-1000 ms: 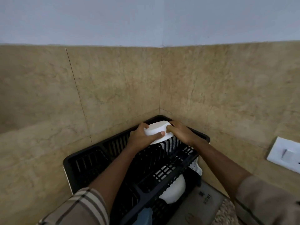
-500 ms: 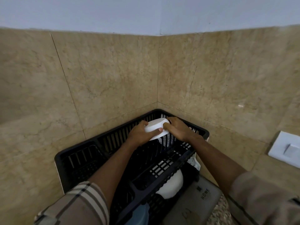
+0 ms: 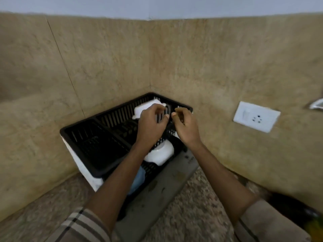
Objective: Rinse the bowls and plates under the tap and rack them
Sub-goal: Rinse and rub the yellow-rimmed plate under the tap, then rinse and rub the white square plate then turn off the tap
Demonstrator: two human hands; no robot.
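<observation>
Two hands hover above the black dish rack (image 3: 97, 137), which sits in the corner of the tiled wall on the speckled table (image 3: 201, 203). Your left hand (image 3: 150, 124) has a loose, half-curled grip with fingers bent inward; it holds nothing. Its fingertips lie in front of the white bowl (image 3: 145, 107), and you cannot tell whether they touch it. Your right hand (image 3: 186, 126) also has a loosely curled, empty grip, with thumb and forefinger near each other, apart from any dish.

The white bowl stands tilted on its edge in the upper tier at the far corner of the rack, partly covered by your left hand. A second white dish (image 3: 161, 153) lies in the lower tier beneath your left wrist; its shape is hard to make out. A blue item (image 3: 139, 179) shows below the rack's front edge, mostly hidden by your left forearm. Motion blur softens the rack slats and both hands. A white wall socket (image 3: 256, 118) sits on the right wall, well apart from the rack.
</observation>
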